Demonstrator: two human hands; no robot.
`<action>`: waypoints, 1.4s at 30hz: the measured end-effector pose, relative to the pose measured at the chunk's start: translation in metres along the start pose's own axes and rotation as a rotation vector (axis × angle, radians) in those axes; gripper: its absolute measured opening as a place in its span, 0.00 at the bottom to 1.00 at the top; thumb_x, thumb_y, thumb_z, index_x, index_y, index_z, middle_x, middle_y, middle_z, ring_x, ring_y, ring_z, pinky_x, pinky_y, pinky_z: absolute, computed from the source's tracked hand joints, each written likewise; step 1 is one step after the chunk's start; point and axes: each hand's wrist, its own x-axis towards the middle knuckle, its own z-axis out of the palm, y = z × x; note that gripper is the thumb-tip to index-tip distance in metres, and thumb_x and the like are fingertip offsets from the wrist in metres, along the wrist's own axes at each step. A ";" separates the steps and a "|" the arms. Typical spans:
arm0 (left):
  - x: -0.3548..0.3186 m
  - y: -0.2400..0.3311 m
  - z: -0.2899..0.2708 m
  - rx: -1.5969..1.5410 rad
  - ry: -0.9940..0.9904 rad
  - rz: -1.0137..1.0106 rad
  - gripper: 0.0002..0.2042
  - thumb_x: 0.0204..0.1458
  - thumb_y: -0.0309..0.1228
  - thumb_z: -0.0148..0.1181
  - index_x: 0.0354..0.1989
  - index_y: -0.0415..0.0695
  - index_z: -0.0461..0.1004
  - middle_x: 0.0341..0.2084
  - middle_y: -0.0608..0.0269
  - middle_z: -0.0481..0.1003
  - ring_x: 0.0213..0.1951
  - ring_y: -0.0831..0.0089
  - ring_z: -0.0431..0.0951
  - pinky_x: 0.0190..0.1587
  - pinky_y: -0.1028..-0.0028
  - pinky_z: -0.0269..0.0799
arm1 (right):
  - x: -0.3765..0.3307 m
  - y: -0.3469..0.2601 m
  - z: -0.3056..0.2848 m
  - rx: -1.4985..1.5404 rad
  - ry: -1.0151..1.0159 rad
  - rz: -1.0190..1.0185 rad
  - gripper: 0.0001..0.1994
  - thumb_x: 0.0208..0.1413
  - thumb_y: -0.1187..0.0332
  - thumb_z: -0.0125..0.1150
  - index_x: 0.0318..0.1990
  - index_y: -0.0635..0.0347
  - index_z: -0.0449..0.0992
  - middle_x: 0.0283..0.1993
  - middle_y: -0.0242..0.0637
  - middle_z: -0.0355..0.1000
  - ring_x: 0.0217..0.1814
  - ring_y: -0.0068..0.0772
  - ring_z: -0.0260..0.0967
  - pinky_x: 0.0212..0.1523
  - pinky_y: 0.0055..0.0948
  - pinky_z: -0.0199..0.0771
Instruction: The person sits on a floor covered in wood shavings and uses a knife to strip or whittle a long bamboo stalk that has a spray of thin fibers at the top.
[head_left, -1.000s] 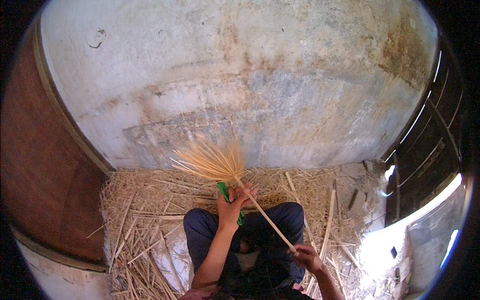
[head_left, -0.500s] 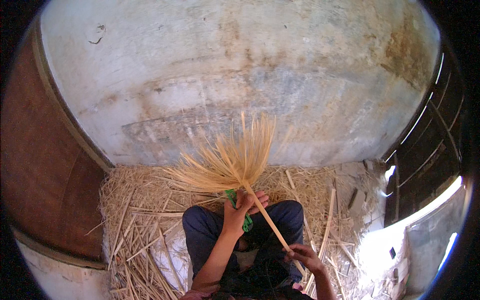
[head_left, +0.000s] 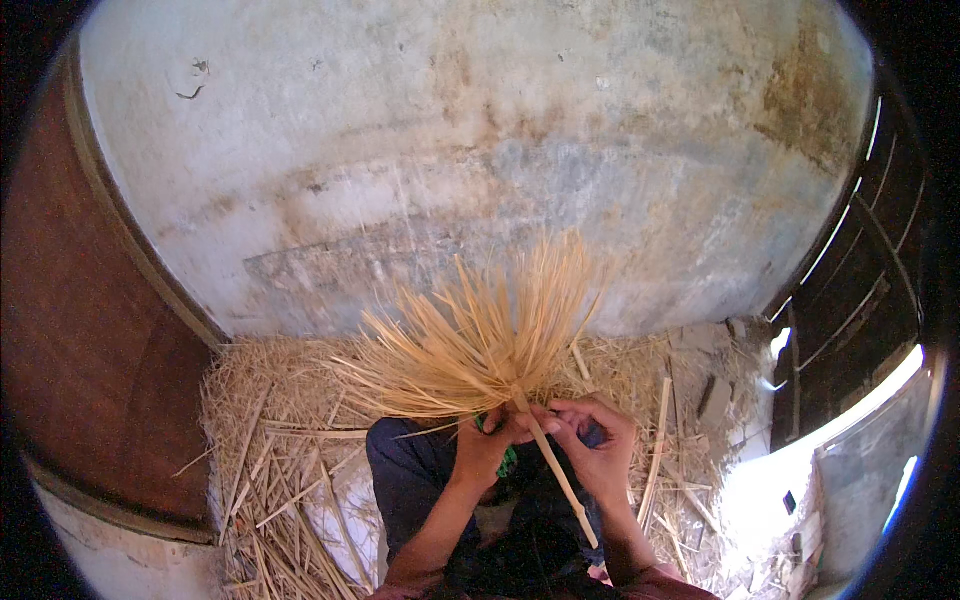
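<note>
A pale bamboo stick (head_left: 565,478), its upper end split into a wide fan of thin slivers (head_left: 480,345), slants before my lap. My left hand (head_left: 482,455) is closed around it just under the fan. Some green piece (head_left: 509,462), partly hidden, shows by that hand; its kind I cannot make out. From the other side my right hand (head_left: 598,440) pinches at the same neck of the stick, its fingertips meeting the left ones. The stick's bare lower end points toward my body, free of both hands.
Shavings and straw-like strips (head_left: 300,375) cover the floor, with loose bamboo sticks (head_left: 270,510) heaped at the left and a few at the right (head_left: 655,450). A stained pale wall (head_left: 480,150) rises ahead. A brown panel (head_left: 100,330) stands left, a dark slatted partition (head_left: 850,290) right.
My right hand has moved up from the stick's lower end to the base of the fan, beside my left hand. The fan has shifted slightly right and lower.
</note>
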 end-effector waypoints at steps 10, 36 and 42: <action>-0.007 0.000 -0.004 0.075 0.047 0.026 0.19 0.55 0.16 0.69 0.54 0.38 0.73 0.43 0.64 0.76 0.45 0.71 0.81 0.47 0.69 0.86 | 0.011 -0.018 0.027 -0.133 0.047 -0.189 0.12 0.49 0.73 0.80 0.42 0.60 0.88 0.30 0.34 0.79 0.26 0.21 0.71 0.29 0.23 0.72; -0.006 0.014 0.000 -0.158 -0.104 0.006 0.14 0.58 0.21 0.69 0.50 0.28 0.74 0.40 0.43 0.83 0.45 0.49 0.86 0.50 0.50 0.87 | 0.048 0.091 -0.078 0.190 0.206 0.228 0.08 0.69 0.65 0.61 0.46 0.58 0.73 0.40 0.34 0.74 0.36 0.22 0.70 0.39 0.26 0.70; -0.004 0.011 0.001 -0.154 -0.079 0.039 0.14 0.59 0.22 0.69 0.50 0.28 0.75 0.40 0.43 0.82 0.45 0.49 0.86 0.49 0.51 0.88 | 0.045 0.082 -0.073 -0.181 0.213 -0.088 0.33 0.66 0.65 0.64 0.76 0.60 0.59 0.74 0.50 0.63 0.65 0.40 0.72 0.68 0.38 0.68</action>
